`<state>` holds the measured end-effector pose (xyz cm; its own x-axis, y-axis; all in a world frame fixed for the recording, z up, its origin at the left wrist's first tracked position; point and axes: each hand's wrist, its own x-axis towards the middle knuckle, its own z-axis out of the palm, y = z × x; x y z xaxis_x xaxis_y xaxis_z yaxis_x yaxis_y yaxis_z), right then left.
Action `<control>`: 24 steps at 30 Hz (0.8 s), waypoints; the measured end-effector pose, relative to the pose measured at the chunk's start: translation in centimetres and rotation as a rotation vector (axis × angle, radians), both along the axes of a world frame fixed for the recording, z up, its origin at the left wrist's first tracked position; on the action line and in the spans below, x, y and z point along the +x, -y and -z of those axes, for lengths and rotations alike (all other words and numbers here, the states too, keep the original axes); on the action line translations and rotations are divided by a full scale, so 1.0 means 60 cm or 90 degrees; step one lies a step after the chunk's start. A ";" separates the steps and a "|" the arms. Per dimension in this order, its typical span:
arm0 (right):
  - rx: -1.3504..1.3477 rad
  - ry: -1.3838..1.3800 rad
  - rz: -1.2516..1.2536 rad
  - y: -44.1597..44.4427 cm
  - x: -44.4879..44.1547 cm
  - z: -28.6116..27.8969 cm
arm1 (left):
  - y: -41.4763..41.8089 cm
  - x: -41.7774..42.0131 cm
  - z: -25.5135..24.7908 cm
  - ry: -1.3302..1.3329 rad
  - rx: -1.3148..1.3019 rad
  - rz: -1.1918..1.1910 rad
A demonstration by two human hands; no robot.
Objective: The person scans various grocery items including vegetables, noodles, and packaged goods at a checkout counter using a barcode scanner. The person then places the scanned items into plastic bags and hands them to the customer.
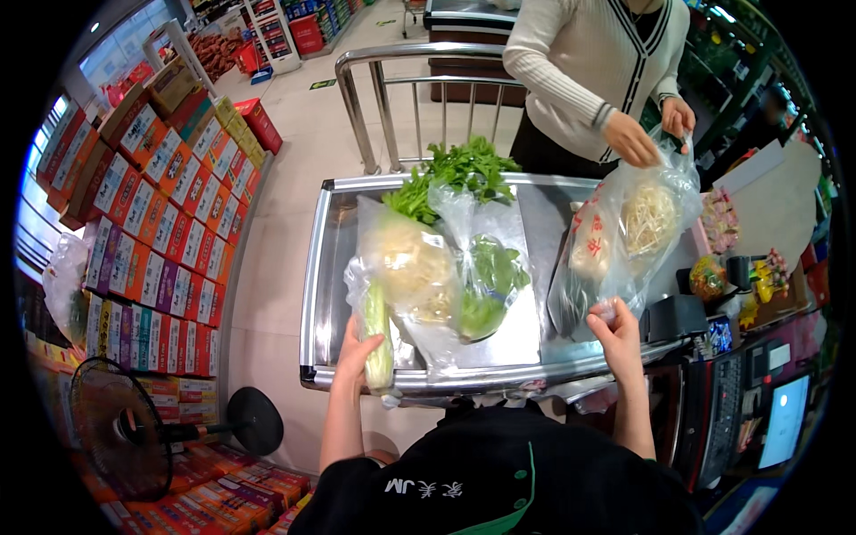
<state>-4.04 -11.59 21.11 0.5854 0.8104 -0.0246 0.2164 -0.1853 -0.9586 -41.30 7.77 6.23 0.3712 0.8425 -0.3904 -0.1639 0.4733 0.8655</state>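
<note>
My left hand (358, 354) is closed around a long pale-green vegetable (378, 334) in clear plastic, at the left front edge of a metal-topped checkout counter (341, 221). With thumb and fingers, my right hand (614, 329) pinches the edge of a clear plastic carrier bag (605, 234) bearing red writing. Bean sprouts (647, 217) in a thin bag show at the carrier bag's mouth. A co-worker or customer's hand (632, 137) touches its top, and that person's other hand (677, 117) grips the rim. Between my hands lie bagged yellowish food (414, 261) and bagged green vegetables (488, 287).
Leafy greens (461, 174) lie across the counter's far side. Beyond it stands a steel railing (428, 50). Stacked cartons (167, 180) and a fan (124, 428) are at left. A keyboard (725, 401) and a lit screen (784, 421) sit at right.
</note>
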 end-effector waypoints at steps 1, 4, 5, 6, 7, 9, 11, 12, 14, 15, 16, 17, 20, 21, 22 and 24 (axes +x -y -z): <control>-0.002 -0.002 -0.007 -0.002 -0.003 0.008 | 0.020 0.001 -0.027 -0.085 0.087 -0.025; -0.028 0.030 -0.003 -0.007 -0.008 0.017 | 0.055 -0.007 -0.093 -0.117 0.193 -0.073; -0.044 0.048 0.000 -0.008 -0.010 0.010 | 0.064 -0.009 -0.101 -0.100 0.218 -0.085; -0.060 0.070 0.008 -0.009 -0.008 0.003 | 0.070 -0.007 -0.111 -0.078 0.243 -0.092; -0.042 0.116 -0.001 -0.012 -0.009 0.005 | 0.080 -0.008 -0.129 -0.148 0.252 -0.108; -0.011 0.218 0.004 -0.012 -0.006 0.014 | 0.098 -0.013 -0.142 -0.204 0.348 -0.135; -0.051 0.306 -0.004 -0.013 -0.002 0.007 | 0.116 -0.018 -0.144 -0.228 0.428 -0.145; -0.040 0.309 -0.009 -0.015 -0.002 -0.003 | 0.127 -0.019 -0.145 -0.229 0.460 -0.151; -0.006 0.364 -0.007 -0.013 -0.002 -0.027 | 0.157 0.002 -0.171 -0.174 0.443 -0.188; -0.018 0.390 -0.005 -0.009 0.001 -0.034 | 0.165 0.013 -0.169 -0.149 0.473 -0.194; -0.032 0.416 -0.003 -0.002 0.004 -0.042 | 0.172 0.025 -0.167 -0.122 0.501 -0.200; -0.030 0.441 0.014 0.002 0.004 -0.051 | 0.181 0.035 -0.164 -0.099 0.528 -0.212; 0.006 0.503 0.056 0.002 -0.003 -0.087 | 0.198 0.077 -0.127 -0.151 0.669 -0.245; 0.036 0.513 0.069 -0.002 -0.004 -0.096 | 0.199 0.082 -0.093 -0.144 0.700 -0.213; 0.060 0.525 0.084 -0.004 -0.005 -0.106 | 0.198 0.083 -0.046 -0.135 0.727 -0.177; 0.113 0.528 0.025 -0.005 -0.004 -0.131 | 0.186 0.092 -0.018 -0.158 0.834 -0.016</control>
<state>-4.26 -11.32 28.95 0.3857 0.7400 0.5510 0.8588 -0.0697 -0.5076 -35.80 -3.36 7.34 0.3873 0.6509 0.6530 0.0664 -0.7261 0.6844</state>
